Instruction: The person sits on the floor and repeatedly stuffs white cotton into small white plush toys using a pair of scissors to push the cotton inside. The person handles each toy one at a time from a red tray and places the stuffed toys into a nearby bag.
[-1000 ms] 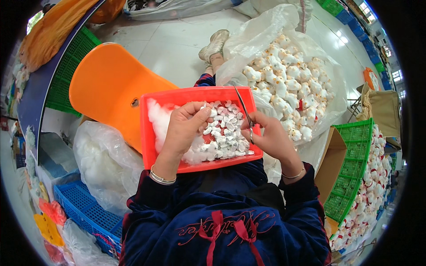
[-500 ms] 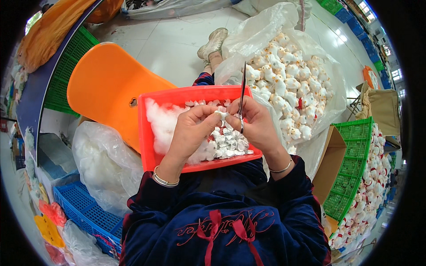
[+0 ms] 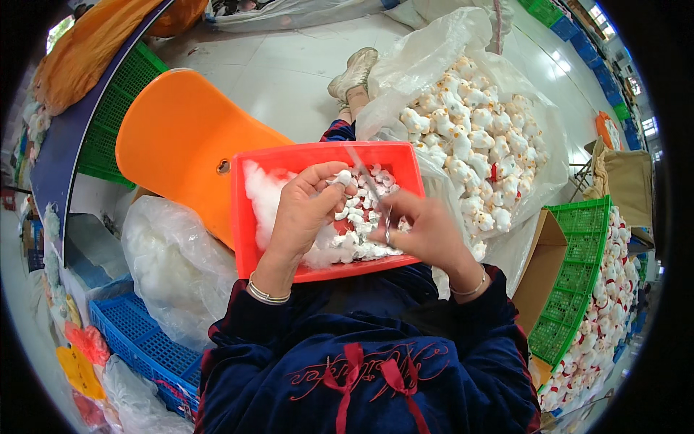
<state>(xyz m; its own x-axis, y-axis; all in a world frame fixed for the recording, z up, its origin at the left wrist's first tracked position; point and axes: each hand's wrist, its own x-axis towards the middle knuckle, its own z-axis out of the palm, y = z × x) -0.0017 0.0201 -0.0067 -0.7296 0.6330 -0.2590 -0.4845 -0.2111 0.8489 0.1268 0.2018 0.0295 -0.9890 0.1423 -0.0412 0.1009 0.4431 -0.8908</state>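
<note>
A red plastic tray point(image 3: 253, 246) rests on my lap, holding white stuffing fluff and several small white toy pieces point(image 3: 361, 242). My left hand point(image 3: 303, 210) pinches one small white piece point(image 3: 343, 177) above the tray. My right hand point(image 3: 423, 228) grips a thin metal tool point(image 3: 367, 184), like tweezers or a rod, whose tip points up toward that piece. Both hands hover over the middle of the tray.
A clear bag of white plush toys point(image 3: 477, 145) lies to the right. An orange chair seat point(image 3: 181, 137) stands on the left, a bag of stuffing point(image 3: 173, 267) below it. Green crates point(image 3: 578, 282) with more toys sit right, a blue crate point(image 3: 144, 347) lower left.
My hands lowered slightly and the metal tool tilted from nearly upright to slanting left toward the piece in my left hand. The tray stayed in place.
</note>
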